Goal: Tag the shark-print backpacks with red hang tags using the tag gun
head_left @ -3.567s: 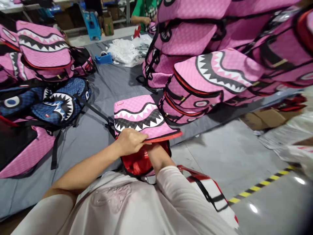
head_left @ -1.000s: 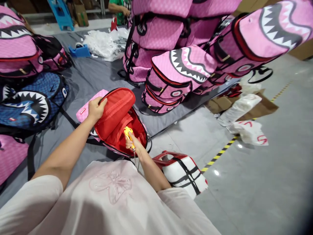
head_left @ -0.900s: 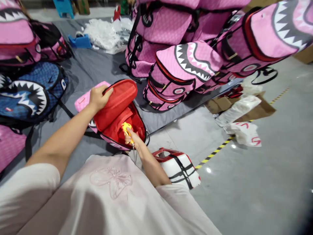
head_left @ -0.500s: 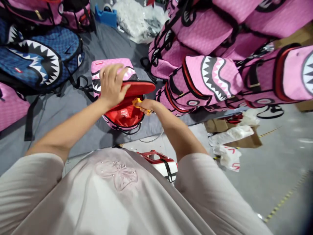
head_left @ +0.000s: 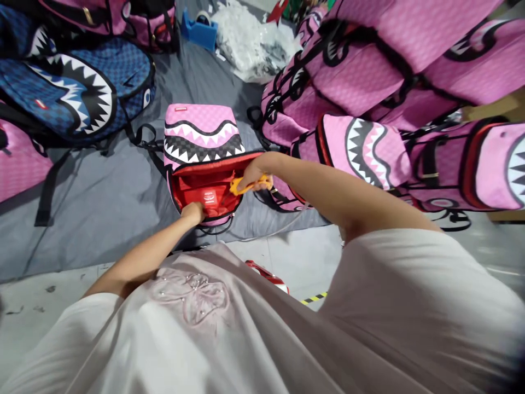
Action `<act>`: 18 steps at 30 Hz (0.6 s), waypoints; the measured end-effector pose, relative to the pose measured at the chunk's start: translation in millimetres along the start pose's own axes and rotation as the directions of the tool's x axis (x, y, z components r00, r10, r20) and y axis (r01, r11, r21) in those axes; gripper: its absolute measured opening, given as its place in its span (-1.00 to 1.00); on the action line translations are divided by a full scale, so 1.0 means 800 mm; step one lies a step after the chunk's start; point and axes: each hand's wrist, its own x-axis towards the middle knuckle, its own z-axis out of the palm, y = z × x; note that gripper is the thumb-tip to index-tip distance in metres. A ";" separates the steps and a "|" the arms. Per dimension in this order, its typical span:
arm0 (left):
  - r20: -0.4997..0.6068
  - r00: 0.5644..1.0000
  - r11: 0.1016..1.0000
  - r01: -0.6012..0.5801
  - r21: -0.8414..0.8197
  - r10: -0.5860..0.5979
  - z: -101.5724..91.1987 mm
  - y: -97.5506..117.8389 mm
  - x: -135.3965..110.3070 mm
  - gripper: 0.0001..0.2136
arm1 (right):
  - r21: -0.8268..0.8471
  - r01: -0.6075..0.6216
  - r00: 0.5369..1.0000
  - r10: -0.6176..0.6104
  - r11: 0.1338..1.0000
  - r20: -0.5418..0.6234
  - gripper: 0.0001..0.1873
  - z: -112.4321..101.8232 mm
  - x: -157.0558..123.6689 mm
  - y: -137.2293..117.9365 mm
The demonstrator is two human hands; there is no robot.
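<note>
One yellow tool (head_left: 237, 186) is gripped in the right hand (head_left: 256, 171), at the right of the open pink backpack (head_left: 200, 137) laid on grey cloth (head_left: 102, 202). Its near rim (head_left: 219, 220) is grasped by the left hand (head_left: 192, 212).

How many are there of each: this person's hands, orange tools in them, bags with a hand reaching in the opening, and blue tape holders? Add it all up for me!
Left hand and right hand: 2
Orange tool: 1
Open pink bag: 1
Blue tape holder: 1
Total: 5
</note>
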 end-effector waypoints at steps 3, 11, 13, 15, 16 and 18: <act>-0.054 0.999 1.000 0.002 -0.002 -0.002 0.000 -0.003 -0.007 -0.69 | -0.060 -0.144 0.988 0.147 0.988 0.054 -0.52 0.001 -0.027 -0.001; -0.133 0.935 0.943 -0.319 0.094 0.330 0.007 -0.036 -0.050 -0.71 | -0.194 -0.085 0.827 0.178 0.977 0.534 -0.59 0.004 -0.136 0.056; -0.149 0.924 0.928 -0.323 0.186 0.352 0.018 -0.067 -0.050 -0.70 | -0.131 -0.163 0.828 0.208 0.978 0.521 -0.63 0.014 -0.155 0.098; -0.190 0.910 0.907 -0.305 0.289 0.367 0.021 -0.103 -0.054 -0.70 | -0.051 -0.252 0.828 0.242 0.966 0.506 -0.63 0.020 -0.176 0.144; -0.238 0.884 0.894 -0.322 0.312 0.402 0.018 -0.121 -0.059 -0.70 | 0.006 -0.296 0.825 0.253 0.955 0.505 -0.63 0.020 -0.190 0.167; -0.305 0.833 0.868 -0.354 0.348 0.462 0.001 -0.152 -0.076 -0.72 | 0.168 -0.372 0.823 0.241 0.913 0.514 -0.66 0.016 -0.220 0.212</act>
